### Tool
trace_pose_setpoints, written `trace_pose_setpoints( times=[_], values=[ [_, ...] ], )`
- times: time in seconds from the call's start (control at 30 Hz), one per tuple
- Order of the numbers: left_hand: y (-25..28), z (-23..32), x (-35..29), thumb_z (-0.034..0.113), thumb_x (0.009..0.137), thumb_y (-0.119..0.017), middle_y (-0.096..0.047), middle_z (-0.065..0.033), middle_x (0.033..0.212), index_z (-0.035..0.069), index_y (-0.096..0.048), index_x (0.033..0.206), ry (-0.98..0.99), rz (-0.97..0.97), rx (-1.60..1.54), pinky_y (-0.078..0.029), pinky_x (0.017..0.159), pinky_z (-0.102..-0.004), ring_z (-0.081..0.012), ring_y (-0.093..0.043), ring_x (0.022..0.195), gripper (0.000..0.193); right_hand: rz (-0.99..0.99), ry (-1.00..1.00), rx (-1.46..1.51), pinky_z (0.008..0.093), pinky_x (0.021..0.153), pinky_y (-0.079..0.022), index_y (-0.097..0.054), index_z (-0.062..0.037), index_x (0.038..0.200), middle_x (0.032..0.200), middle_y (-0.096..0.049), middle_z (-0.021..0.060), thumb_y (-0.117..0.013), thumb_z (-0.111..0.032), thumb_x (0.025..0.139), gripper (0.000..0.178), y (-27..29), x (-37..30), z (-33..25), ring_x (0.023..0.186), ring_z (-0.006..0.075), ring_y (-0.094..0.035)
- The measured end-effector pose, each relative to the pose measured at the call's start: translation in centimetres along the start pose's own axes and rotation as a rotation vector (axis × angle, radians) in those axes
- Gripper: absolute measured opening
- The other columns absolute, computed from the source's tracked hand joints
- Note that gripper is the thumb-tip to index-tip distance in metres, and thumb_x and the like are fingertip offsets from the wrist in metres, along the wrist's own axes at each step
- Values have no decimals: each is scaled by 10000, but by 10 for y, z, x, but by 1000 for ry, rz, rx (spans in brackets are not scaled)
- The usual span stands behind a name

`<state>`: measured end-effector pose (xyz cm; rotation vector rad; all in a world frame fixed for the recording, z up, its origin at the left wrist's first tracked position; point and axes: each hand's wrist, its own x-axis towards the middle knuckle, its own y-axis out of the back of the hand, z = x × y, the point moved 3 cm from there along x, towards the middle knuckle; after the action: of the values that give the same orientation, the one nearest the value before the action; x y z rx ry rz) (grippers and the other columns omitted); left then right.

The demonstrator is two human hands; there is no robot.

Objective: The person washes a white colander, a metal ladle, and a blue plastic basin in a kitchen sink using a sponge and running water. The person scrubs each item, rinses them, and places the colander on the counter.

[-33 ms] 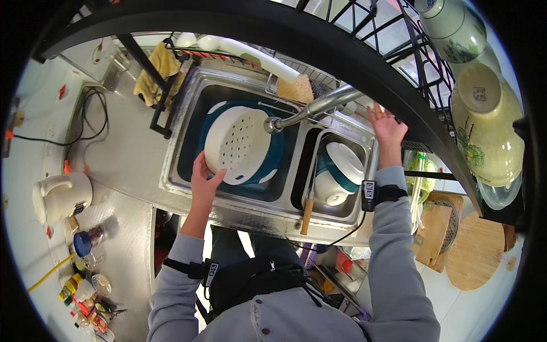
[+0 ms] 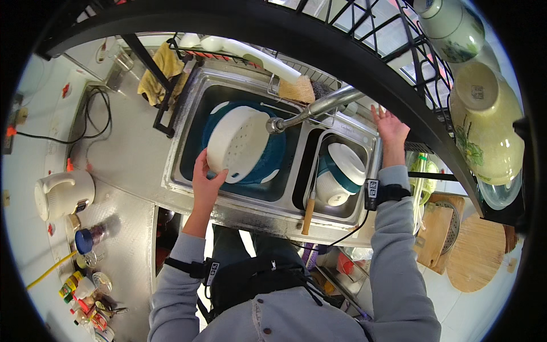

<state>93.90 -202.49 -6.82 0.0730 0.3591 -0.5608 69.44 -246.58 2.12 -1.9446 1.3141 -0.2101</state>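
My left hand (image 2: 207,181) grips the near left rim of a white colander (image 2: 235,142), thumb on one side and fingers on the other. The colander is tilted under the spout of the metal faucet (image 2: 296,115), over a teal basin (image 2: 272,162) in the large left sink. My right hand (image 2: 392,132) is raised at the back right corner of the sink, beneath the black rack, palm up with fingers stretched. Nothing shows in it. In the small right sink sits a teal and white bowl-shaped vessel (image 2: 341,174), lying on its side.
A wooden handle (image 2: 308,216) juts over the front sink edge. The black rack (image 2: 250,25) arches overhead, with upturned bowls (image 2: 481,122) at right. A white kettle (image 2: 64,195) and several bottles line the left counter (image 2: 128,171). Cutting boards (image 2: 474,251) lean at the lower right.
The colander is tipped slightly more in my left hand, so its holes show less clearly. The whole view has shifted a little; my right hand keeps about the same pose.
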Motion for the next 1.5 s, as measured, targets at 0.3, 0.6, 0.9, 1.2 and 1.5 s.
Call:
trace_pose_setpoints(
  times=[0.3, 0.6, 0.9, 1.2, 1.5],
  values=[
    [8, 48, -34, -93, 686, -698, -483, -131, 1258, 167, -530, 1317, -711, 38, 757, -431, 1003, -414, -360, -469, 1235, 703, 76, 241, -187, 420, 874, -536, -623, -34, 1053, 1058, -657, 98, -578, -163, 931, 183, 37, 54, -27, 986, 227, -626],
    [26, 67, -34, -75, 664, -749, -498, -127, 1235, 142, -510, 1332, -773, 79, 716, -464, 964, -392, -326, -494, 1183, 741, -54, 303, -32, 397, 1039, -387, -526, -96, 1254, 1247, -585, 55, -560, -233, 846, 432, 23, -126, 10, 1199, 217, -524],
    [47, 47, -12, 53, 788, -732, -499, -133, 1240, 55, -351, 1357, -69, -36, -41, -591, 793, -377, -234, -545, 1114, 685, -222, -217, -665, 287, 868, -450, -544, -66, 1197, 1062, -603, 29, -525, -126, 855, 348, -51, -211, 137, 982, 146, -572],
    [66, 45, -42, 139, 881, -606, -491, -120, 1280, 114, -332, 1356, 313, -381, -358, -584, 812, -480, -266, -559, 1131, 549, -1088, 327, -1319, 351, 883, -465, -599, -54, 1058, 1176, -521, 129, -643, -140, 852, 228, -184, -251, 287, 1093, 306, -528],
    [108, 60, -51, 62, 873, -558, -513, -117, 1256, 160, -231, 1450, 338, -408, -421, -602, 785, -471, -269, -598, 1089, 670, -1162, 654, -1483, 399, 835, -474, -553, -48, 981, 976, -533, 111, -646, -132, 804, 217, -258, -229, 321, 966, 308, -548]
  ],
)
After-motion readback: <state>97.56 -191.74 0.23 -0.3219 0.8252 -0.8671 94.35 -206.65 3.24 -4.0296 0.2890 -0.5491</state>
